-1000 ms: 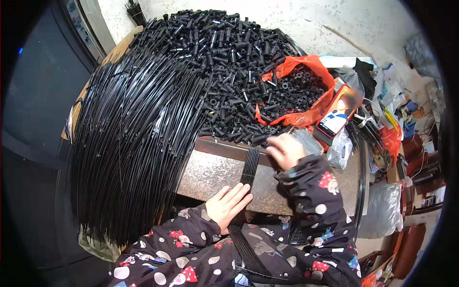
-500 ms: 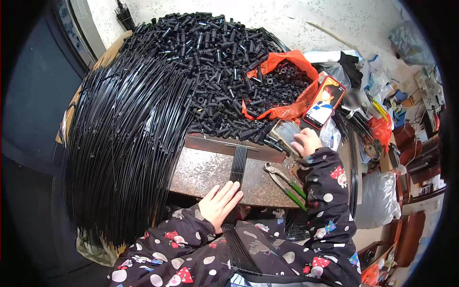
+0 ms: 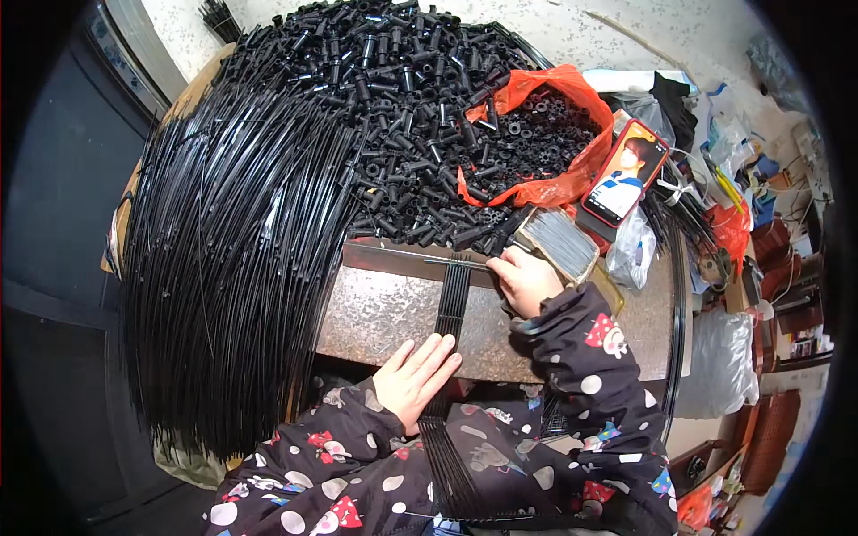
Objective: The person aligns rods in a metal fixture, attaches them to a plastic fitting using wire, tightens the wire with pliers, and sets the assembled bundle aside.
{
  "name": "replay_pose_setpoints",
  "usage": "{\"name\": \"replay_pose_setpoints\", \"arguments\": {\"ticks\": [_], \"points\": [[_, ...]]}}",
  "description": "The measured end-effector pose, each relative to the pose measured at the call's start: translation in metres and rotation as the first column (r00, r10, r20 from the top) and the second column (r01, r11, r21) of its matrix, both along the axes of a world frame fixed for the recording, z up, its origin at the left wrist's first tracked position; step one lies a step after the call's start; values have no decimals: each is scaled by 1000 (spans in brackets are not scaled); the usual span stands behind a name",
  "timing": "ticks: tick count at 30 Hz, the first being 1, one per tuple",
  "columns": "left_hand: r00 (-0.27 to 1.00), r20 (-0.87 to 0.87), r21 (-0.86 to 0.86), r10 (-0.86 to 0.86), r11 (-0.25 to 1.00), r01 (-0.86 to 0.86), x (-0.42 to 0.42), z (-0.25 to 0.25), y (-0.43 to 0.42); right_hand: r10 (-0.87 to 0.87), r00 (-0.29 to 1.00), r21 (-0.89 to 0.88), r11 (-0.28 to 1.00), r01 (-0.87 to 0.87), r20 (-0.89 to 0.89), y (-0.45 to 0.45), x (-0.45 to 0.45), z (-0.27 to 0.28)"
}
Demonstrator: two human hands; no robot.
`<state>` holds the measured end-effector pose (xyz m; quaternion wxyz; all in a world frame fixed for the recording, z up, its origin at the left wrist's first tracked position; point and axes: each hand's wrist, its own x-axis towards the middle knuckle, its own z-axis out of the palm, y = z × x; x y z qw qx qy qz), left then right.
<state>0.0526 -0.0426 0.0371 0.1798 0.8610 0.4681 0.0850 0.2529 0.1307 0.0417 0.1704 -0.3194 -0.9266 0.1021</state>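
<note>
My left hand (image 3: 416,380) lies flat, fingers stretched, over a row of thin black rods (image 3: 454,299) that runs from the table's back bar down to my lap. At the top of the row, my right hand (image 3: 529,284) pinches the end of a thin metal pin (image 3: 460,264) that lies crosswise at the rods. A brown metal bar (image 3: 384,256) stands behind the rods. Just behind my right hand sits an open box of thin silvery pins (image 3: 563,239).
A large bundle of long black rods (image 3: 232,268) covers the left side. Black tubular parts (image 3: 393,107) are heaped behind, beside a red plastic bag (image 3: 581,188) of small black rings. A phone (image 3: 624,174) leans at the right, near a clear bag (image 3: 632,250).
My right hand has moved left from the pin box to the top of the rods, pinching a pin. The green-handled pliers are now hidden by my right arm. My left hand stays put.
</note>
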Motion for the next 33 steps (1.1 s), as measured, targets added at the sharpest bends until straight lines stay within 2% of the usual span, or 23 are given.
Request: {"name": "replay_pose_setpoints", "arguments": {"ticks": [5, 8, 11, 12, 13, 15, 16, 19, 21, 22, 25, 26, 29, 33], "points": [[1000, 21, 20, 5, 1000, -5, -1, -2, 0, -59, 998, -16, 998, 59, 14, 0, 0, -5], [1000, 6, 19, -7, 1000, 7, -1, -2, 0, -17, 995, -34, 999, 13, -100, -2, -1, 0], [1000, -6, 29, -10, 1000, 10, -1, -3, 0, -17, 979, 53, 998, 28, -204, -6, -3, 2], [1000, -10, 34, -8, 999, 9, -2, -3, 0, -76, 973, 62, 994, 91, -217, -9, -2, 1], [1000, 6, 30, -3, 1000, 2, -2, -3, 0, -93, 979, 23, 995, 99, -179, -12, 1, 6], [999, 39, 24, 5, 1000, -6, -1, -1, 0, -12, 1000, 85, 996, 14, -26, -24, 2, 11], [1000, 27, 21, 13, 1000, -13, -1, -1, 0, -32, 984, 88, 996, 17, 172, -29, 1, 10], [1000, -6, 53, 9, 999, -9, 1, -2, 0, 24, 964, 178, 981, -73, 265, -32, -10, -14], [1000, -12, 62, 13, 998, -12, 3, -2, -1, 1, 962, 284, 955, -82, 273, -44, -22, -16], [999, -51, 89, 7, 996, -3, 3, -4, -1, -80, 954, 312, 950, -14, 288, -50, -24, -19], [998, -58, 108, 12, 994, -6, 4, -6, -3, -69, 983, 281, 960, 19, 170, -65, -16, -21], [998, -69, 88, 4, 996, 3, 3, -3, -3, -47, 981, 190, 982, 10, 189, -72, -11, -21], [995, -97, 97, -5, 995, 14, 3, -2, -3, 73, 996, 147, 986, -79, 47, -86, 2, -19], [997, -76, 118, 6, 993, 3, 4, -5, -4, 190, 982, 41, 981, -190, 2, -93, 16, -12]]}}
